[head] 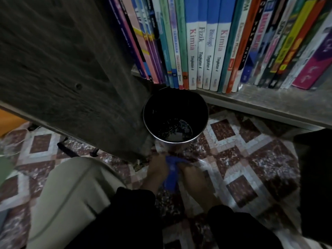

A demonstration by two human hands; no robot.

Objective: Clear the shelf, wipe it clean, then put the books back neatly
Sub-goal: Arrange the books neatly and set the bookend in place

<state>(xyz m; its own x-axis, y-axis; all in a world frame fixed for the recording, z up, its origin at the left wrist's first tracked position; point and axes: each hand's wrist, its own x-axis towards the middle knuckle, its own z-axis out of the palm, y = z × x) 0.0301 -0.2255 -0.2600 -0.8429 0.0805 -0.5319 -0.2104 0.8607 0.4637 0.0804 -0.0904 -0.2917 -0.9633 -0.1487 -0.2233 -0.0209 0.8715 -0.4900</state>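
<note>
A row of upright books [210, 51] fills the dusty grey shelf [260, 99] at the top of the view. Below it, on the tiled floor, stands a dark metal bucket [175, 112] with a little water at its bottom. Just in front of the bucket my left hand [158, 169] and my right hand [193, 175] both grip a blue cloth [172, 175], bunched between them. Black sleeves cover both forearms.
A dark wooden side panel [71, 69] of the bookcase slants across the left. My knee in beige trousers [71, 194] is at lower left. A black object [316, 177] stands at the right edge. Patterned red-and-white floor tiles [251, 159] lie around the bucket.
</note>
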